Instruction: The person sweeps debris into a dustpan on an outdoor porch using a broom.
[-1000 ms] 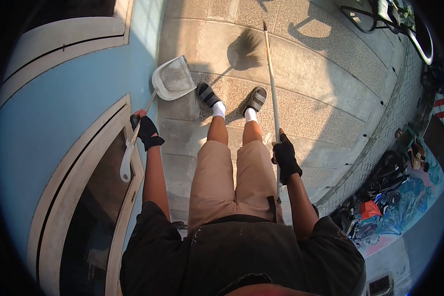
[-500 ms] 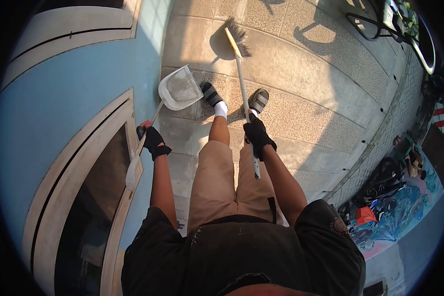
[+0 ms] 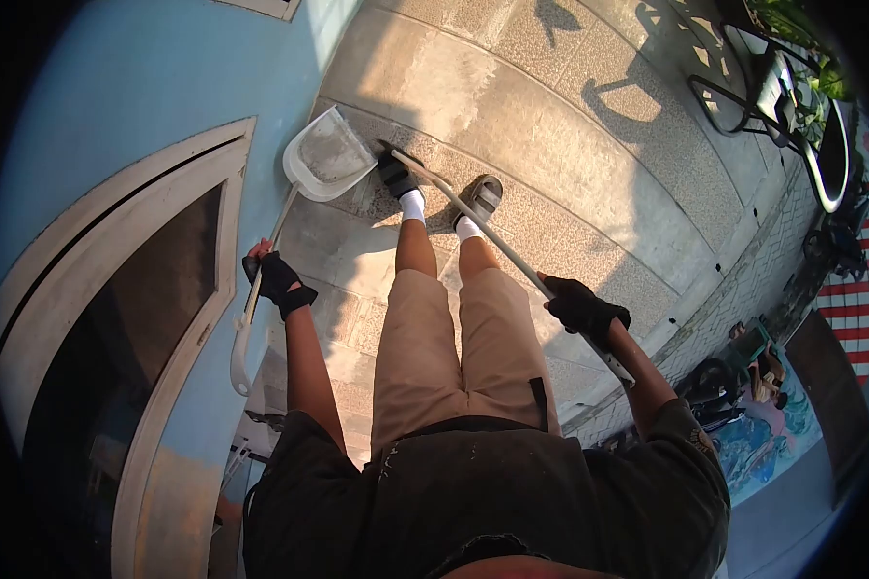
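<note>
My left hand point(image 3: 280, 283), in a black fingerless glove, is closed round the long handle of a white dustpan point(image 3: 328, 154). The pan lies by the foot of the blue wall, its mouth toward my left foot. Gripped in my gloved right hand point(image 3: 585, 309) is the pale pole of a broom point(image 3: 505, 243). That pole slants across in front of my right leg. Its head is beside my left sandal point(image 3: 397, 178), close to the pan's mouth; the bristles are mostly hidden there.
A blue wall point(image 3: 164, 72) with a wood-framed window point(image 3: 227, 232) runs along the left. Sunlit paving point(image 3: 521, 106) stretches ahead. At upper right stand a black-framed object point(image 3: 739, 96) and green plants point(image 3: 792, 24). A painted panel point(image 3: 772, 434) is at lower right.
The broom head has swung down and left, from the paving ahead to beside my left foot. My right hand has moved right and lower. The dustpan has shifted slightly left.
</note>
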`<control>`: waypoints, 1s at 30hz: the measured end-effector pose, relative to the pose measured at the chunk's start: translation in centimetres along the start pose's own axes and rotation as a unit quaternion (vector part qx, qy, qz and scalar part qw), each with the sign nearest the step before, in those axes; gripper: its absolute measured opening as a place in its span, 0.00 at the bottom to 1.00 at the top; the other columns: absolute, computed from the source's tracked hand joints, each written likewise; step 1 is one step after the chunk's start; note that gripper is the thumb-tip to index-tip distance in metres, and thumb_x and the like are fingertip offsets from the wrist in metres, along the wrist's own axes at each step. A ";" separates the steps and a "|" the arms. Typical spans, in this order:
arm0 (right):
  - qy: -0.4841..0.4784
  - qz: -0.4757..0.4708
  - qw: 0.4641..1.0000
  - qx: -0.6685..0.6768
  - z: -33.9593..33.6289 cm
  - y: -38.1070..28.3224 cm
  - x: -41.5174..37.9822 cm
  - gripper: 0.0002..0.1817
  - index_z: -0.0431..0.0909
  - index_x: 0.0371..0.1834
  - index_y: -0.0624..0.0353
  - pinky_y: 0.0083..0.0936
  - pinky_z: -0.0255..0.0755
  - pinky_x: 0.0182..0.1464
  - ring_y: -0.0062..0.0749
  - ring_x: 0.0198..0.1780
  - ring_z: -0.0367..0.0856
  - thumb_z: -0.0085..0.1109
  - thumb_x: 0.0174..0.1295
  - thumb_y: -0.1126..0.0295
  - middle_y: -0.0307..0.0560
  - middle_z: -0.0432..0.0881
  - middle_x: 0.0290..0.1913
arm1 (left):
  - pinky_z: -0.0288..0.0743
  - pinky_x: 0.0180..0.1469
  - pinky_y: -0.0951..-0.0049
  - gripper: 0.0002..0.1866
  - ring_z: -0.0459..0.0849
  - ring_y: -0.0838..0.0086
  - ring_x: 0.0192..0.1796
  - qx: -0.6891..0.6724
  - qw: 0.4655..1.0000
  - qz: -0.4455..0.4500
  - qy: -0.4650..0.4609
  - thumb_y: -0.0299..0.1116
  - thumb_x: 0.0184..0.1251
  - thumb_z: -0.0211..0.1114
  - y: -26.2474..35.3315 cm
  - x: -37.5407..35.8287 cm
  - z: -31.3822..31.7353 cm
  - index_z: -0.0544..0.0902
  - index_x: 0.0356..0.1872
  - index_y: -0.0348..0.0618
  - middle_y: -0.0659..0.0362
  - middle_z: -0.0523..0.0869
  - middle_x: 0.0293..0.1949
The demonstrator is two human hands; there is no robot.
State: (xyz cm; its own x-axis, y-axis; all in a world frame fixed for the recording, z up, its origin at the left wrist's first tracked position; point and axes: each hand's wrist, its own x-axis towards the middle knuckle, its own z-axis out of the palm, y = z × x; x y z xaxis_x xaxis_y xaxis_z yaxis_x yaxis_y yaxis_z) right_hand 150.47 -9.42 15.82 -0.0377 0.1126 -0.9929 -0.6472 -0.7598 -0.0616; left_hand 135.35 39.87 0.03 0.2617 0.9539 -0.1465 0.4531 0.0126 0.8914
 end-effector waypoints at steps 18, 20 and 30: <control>-0.029 -0.077 0.993 -0.085 -3.6 -3.8 4.9 0.33 0.59 0.73 0.52 0.21 0.65 0.20 0.20 0.19 0.65 0.49 0.62 0.76 0.38 0.67 0.25 | 0.72 0.46 0.73 0.05 0.83 0.70 0.46 0.032 0.998 -0.014 0.051 0.25 0.68 0.52 -2.1 -7.2 -4.6 0.75 0.40 0.42 0.55 0.86 0.39; -0.004 -0.109 0.988 -0.110 -1.7 -4.8 7.7 0.32 0.59 0.73 0.54 0.22 0.66 0.22 0.20 0.20 0.65 0.48 0.62 0.75 0.38 0.67 0.24 | 0.71 0.45 0.74 0.05 0.83 0.71 0.45 0.050 0.997 -0.015 0.050 0.24 0.67 0.52 -2.4 -7.2 -4.9 0.76 0.40 0.42 0.56 0.86 0.38; -0.013 -0.084 0.996 -0.028 1.6 -2.5 6.0 0.35 0.58 0.74 0.52 0.19 0.60 0.20 0.16 0.20 0.64 0.45 0.58 0.78 0.33 0.66 0.21 | 0.73 0.49 0.69 0.07 0.82 0.68 0.44 -0.032 0.998 -0.014 0.050 0.21 0.65 0.50 -3.2 -5.0 -5.0 0.77 0.37 0.39 0.55 0.84 0.38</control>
State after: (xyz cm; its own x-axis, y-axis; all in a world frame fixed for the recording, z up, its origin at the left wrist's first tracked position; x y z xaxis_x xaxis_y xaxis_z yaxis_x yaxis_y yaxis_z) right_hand 150.61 -5.83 10.14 0.0478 0.2576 -0.9651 -0.6031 -0.7627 -0.2335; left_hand 128.34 36.51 0.05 0.1610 0.9782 -0.1314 0.4036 0.0562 0.9132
